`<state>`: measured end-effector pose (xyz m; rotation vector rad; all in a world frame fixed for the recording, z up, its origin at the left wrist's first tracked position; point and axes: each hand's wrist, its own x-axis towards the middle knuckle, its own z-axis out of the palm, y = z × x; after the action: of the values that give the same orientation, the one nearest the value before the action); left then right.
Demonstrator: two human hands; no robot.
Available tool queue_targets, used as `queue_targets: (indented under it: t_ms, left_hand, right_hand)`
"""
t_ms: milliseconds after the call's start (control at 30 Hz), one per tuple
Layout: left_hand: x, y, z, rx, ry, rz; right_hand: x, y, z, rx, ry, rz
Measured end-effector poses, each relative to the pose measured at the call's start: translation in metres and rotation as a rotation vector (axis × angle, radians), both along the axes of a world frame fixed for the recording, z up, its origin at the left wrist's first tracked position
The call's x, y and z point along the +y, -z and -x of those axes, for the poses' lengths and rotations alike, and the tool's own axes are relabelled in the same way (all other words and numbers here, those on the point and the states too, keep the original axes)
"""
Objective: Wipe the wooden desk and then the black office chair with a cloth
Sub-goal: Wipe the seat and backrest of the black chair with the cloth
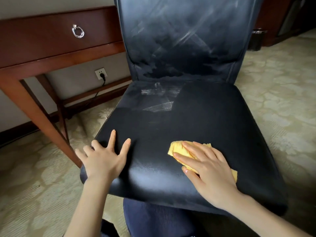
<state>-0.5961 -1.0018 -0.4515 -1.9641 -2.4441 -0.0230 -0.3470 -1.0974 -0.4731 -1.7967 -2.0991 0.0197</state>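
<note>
**Head view: chair seat mid-wipe, risks & surfaces**

Far left is the wooden worktop [51,36]: reddish-brown, glossy varnish, slanted legs, drawer w/ chrome ring pull [78,31]. Below it is a wall socket [101,73] w/ a black cable plugged in. Risk there: if the chair shifts left under my push, it could knock a leg or snag that cable.

My left hand [104,158] lies flat on the seat's front-left corner, fingers spread, outer fingers over the edge. It holds nothing, just braces. The black office chair [171,127] has a smooth, leather-like skin w/ padding, rounded edges & a soft sheen. Pale streaks show on the backrest [184,40] & at the rear of the seat. It looks slick, so my bracing palm may slip if I lean hard, & the chair could swivel away.

The yellow cloth [176,147] sits bunched on the seat's front-right, soft & fuzzy-looking. My right hand [210,170] presses it down w/ straight fingers, not clutching. Likely trouble: the cloth slides out from under my flat palm, or the bunched folds leave more streaks. Seat edges prob. get missed. Right of the chair is pale patterned carpet [282,100].
</note>
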Motion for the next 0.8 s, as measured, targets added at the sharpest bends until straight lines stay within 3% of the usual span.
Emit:
queue_targets:
  t_ms: [167, 367, 700, 800]
  left_hand:
    - [-0.038, 0.005, -0.015, 0.031, 0.023, -0.072]
    - [-0.081, 0.014, -0.026, -0.013, 0.211, -0.225]
    - [-0.139, 0.012, -0.056, 0.003, 0.328, -0.066]
    - [-0.148, 0.009, -0.065, 0.005, 0.378, -0.067]
  right_hand:
    - [-0.002, 0.005, 0.017, 0.030, 0.024, -0.041]
    - [-0.004, 0.008, 0.044, 0.125, 0.018, -0.064]
    - [-0.010, 0.008, 0.032, 0.276, -0.027, -0.152]
    - [0.006, 0.002, 0.007, 0.180, -0.098, -0.141]
